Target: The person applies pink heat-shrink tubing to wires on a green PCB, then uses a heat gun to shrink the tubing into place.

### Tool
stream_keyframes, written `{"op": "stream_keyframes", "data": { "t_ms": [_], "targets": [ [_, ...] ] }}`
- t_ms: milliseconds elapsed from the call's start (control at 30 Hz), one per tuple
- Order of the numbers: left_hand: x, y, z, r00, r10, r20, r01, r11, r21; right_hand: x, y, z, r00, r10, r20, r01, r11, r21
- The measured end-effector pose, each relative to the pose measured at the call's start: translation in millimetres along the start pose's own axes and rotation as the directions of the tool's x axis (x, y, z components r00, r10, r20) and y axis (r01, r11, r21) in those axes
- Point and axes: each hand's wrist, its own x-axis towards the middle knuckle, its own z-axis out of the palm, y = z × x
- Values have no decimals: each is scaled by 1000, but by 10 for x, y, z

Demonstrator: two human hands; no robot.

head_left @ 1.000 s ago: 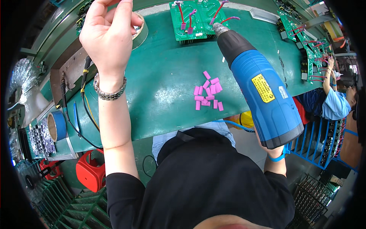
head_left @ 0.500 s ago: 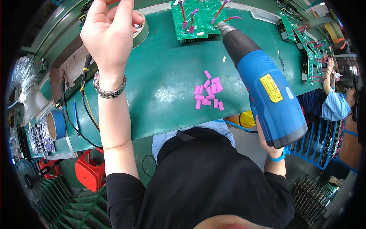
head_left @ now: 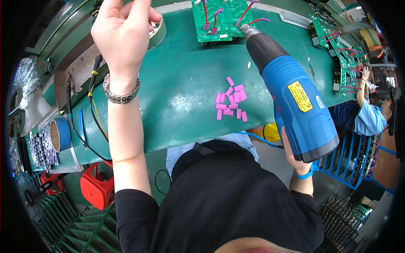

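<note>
My right hand (head_left: 290,152) grips a blue heat gun (head_left: 301,97), and the gun's body hides most of its fingers. The metal nozzle lies over the right edge of a green circuit board (head_left: 230,36) in this view, by the red wires (head_left: 246,15) standing on it. Purple sleeves sit on those wires. Up at the left, my left hand (head_left: 122,42) is closed with curled fingers near a tape roll (head_left: 157,36); the upper edge cuts off the fingertips, so anything held there is hidden. Loose pink-purple tube pieces (head_left: 231,99) lie on the green mat.
The green table (head_left: 181,97) carries black cables (head_left: 90,99) and a blue tape roll (head_left: 60,135) on the left. A red stool (head_left: 97,185) stands below. More wired boards (head_left: 344,63) line the right, where another person in a blue sleeve (head_left: 371,118) works.
The view has shifted slightly, moving the board a little right and up. Both hands keep nearly the same pose, with the heat gun still over the board's right edge.
</note>
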Motion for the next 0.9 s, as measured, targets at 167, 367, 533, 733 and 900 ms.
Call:
{"op": "stream_keyframes", "data": {
  "t_ms": [167,367,533,733,900],
  "targets": [
    [11,-34,5,999,-32,-8,32,999,24,99,-25,-30,999,-52,-13,52,999,15],
    [28,-117,3,995,-104,1,104,995,14,188,-18,0,941,290,173,-338,783,522],
    [33,-235,12,954,-266,138,242,956,169,250,-106,-30,910,364,197,-411,737,537],
    [-69,-448,92,957,-201,211,75,870,487,247,-80,-2,945,273,178,-326,809,490],
    [-136,-900,337,886,-55,460,-165,890,425,321,-212,-96,934,305,186,-357,809,466]
  ]
}}
